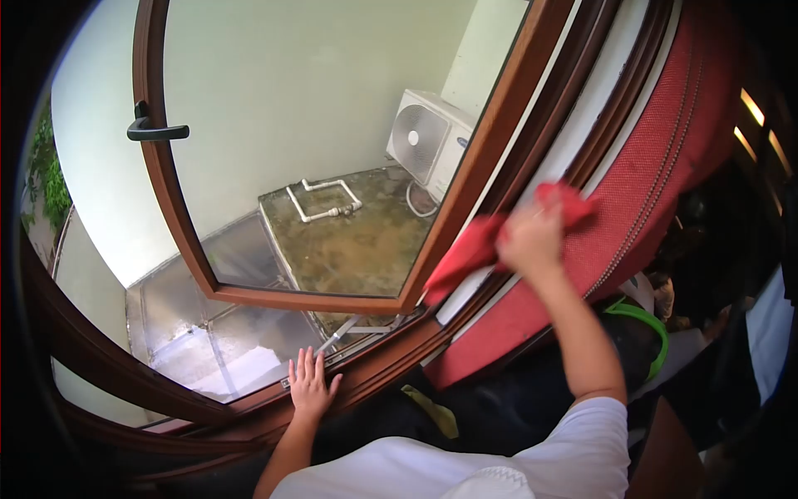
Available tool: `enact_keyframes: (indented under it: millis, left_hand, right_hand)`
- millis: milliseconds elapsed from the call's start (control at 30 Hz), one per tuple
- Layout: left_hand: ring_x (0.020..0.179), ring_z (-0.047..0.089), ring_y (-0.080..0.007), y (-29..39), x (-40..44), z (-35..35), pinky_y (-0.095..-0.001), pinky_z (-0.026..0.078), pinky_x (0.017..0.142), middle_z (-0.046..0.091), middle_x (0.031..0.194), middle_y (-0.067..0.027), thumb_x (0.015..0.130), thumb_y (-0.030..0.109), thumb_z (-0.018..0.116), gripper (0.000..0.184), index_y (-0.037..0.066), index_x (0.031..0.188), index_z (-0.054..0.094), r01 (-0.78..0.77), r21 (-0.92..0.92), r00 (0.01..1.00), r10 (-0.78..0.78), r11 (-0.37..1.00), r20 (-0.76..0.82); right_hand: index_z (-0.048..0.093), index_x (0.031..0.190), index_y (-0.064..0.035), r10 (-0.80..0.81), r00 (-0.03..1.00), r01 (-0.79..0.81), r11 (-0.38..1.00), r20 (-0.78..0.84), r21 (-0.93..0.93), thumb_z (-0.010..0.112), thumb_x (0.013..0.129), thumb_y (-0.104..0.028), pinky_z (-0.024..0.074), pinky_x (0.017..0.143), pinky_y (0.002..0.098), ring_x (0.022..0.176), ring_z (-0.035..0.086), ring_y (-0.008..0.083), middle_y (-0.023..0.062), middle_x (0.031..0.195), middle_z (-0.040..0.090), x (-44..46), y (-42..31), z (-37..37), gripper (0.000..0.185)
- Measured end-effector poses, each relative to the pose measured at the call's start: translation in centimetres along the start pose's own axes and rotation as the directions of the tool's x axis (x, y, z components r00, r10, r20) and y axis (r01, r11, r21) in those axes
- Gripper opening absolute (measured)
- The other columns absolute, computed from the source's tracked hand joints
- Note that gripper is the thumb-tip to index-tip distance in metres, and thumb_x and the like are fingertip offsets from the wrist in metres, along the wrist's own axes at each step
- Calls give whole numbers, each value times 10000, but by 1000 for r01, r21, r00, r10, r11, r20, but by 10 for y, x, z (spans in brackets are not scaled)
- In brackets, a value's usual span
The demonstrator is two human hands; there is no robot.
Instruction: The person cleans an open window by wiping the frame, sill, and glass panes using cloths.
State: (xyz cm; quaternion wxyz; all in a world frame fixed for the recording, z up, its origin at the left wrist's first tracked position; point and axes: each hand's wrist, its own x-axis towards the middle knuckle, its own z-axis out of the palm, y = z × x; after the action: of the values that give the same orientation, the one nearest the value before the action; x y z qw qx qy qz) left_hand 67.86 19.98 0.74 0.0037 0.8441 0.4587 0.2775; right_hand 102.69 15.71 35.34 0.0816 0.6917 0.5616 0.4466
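My right hand (532,237) grips a red cloth (467,256) against the side of the window frame (573,141). Part of the cloth sticks out above the fist, and the rest hangs down to the left; hand and cloth are a little blurred. My left hand (310,384) lies flat on the brown sill (374,366), fingers spread, holding nothing. Beyond it the window sash (299,298) stands swung outward, with a black handle (158,131) on its far upright. A metal stay (345,331) links the sash bottom to the sill.
A red blind (640,158) with a bead chain (665,183) hangs at the right. Outside are an air-conditioner unit (428,137), white pipes (324,208) and a stained ledge (357,258). A bright green strap or handle (657,333) shows among dark things at lower right.
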Motion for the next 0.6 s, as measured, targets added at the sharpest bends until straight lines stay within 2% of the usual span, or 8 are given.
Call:
enact_keyframes:
  millis: [33, 100, 267, 367, 433, 500, 567, 600]
  left_hand:
    - [1316, 347, -320, -1, -2, 0, -505, 229, 1079, 444, 1354, -159, 806, 484, 598, 624, 67, 1262, 511, -18, -7, 1000, 18, 1000, 3]
    - [1312, 347, -327, -4, -2, 1, -504, 242, 1073, 435, 1360, -159, 794, 462, 617, 613, 66, 1250, 514, -44, -16, 999, 43, 999, -10]
    - [1283, 384, -323, -1, -1, -3, -514, 262, 1056, 477, 1312, -156, 804, 478, 601, 572, 82, 1214, 546, -7, -96, 1000, 5, 995, -18]
    - [1259, 403, -327, 5, 8, 3, -533, 248, 1050, 504, 1258, -145, 801, 426, 629, 488, 120, 1177, 564, 224, -248, 973, -232, 943, -2]
    - [1188, 470, -292, 14, 38, -30, -497, 276, 1026, 556, 1161, -94, 839, 245, 625, 292, 148, 1113, 597, 247, -561, 969, -212, 790, 128]
    - [1118, 524, -256, 37, 82, -96, -447, 296, 1024, 590, 1111, -84, 907, 186, 549, 190, 91, 1055, 621, 214, -718, 961, -10, 662, 276]
    - [1062, 556, -234, 82, 104, -184, -404, 287, 1039, 612, 1070, -95, 957, 150, 469, 217, 31, 1046, 627, 315, -949, 939, 141, 18, 314]
    - [1077, 543, -234, 95, 113, -224, -379, 337, 1004, 604, 1083, -113, 966, 236, 451, 306, 8, 1058, 634, 80, -997, 945, 317, 7, 78]
  right_hand:
    - [674, 683, -54, -160, 986, 162, 983, -37, 81, 579, 691, -316, 312, 1009, 557, 772, 597, 296, 109, 749, 624, -21, -17, 28, 279]
    - [679, 702, -80, -161, 984, 109, 881, 76, 460, 616, 659, -361, 428, 852, 518, 762, 587, 290, 109, 744, 614, -33, -37, 43, 291]
    - [586, 659, -94, 48, 979, 6, 965, -200, 263, 618, 683, -411, 419, 630, 463, 779, 583, 277, 94, 751, 607, 33, 34, -50, 319]
    - [521, 1027, -79, 285, 862, -283, 957, -420, 70, 648, 752, -375, 432, 789, 494, 928, 577, 312, 121, 888, 611, 107, 109, -123, 424]
    - [437, 1199, -106, 263, 665, -407, 912, -700, -44, 685, 762, -363, 410, 877, 566, 1091, 517, 332, 112, 1111, 561, 158, 173, -145, 564]
    - [472, 1160, -157, 126, 481, -501, 852, -868, -154, 693, 755, -373, 410, 869, 556, 1057, 531, 323, 96, 1092, 563, 192, 223, -185, 509]
    - [534, 1117, -182, 107, 427, -596, 780, -898, -191, 663, 789, -328, 415, 891, 538, 1007, 566, 306, 84, 1075, 565, 213, 255, -204, 381]
    - [545, 1122, -186, 192, 479, -613, 771, -857, -170, 652, 795, -314, 409, 908, 541, 1036, 558, 300, 87, 1090, 565, 219, 257, -202, 366]
